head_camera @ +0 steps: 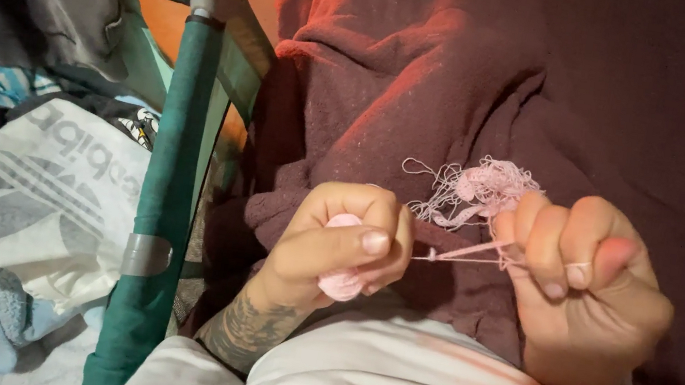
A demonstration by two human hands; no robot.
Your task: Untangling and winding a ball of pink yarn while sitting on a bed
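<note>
Yarn work is at the untangling step. Left hand [333, 251] curls its fingers around a small pink ball [340, 284]. Right hand [587, 268] pinches the pink thread [466, 253] tight (a fluffy tangle [485, 188] sits just above, on the dark red blanket [560, 90]). Loosening that knot calls for slow, gentle pulls.

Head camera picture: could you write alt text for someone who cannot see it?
A person's left hand holds a small pink yarn ball, while the right hand pinches a taut pink strand below a tangle of loose pink yarn. A maroon blanket lies behind; a green metal frame and piled clothes sit to the left.
</note>
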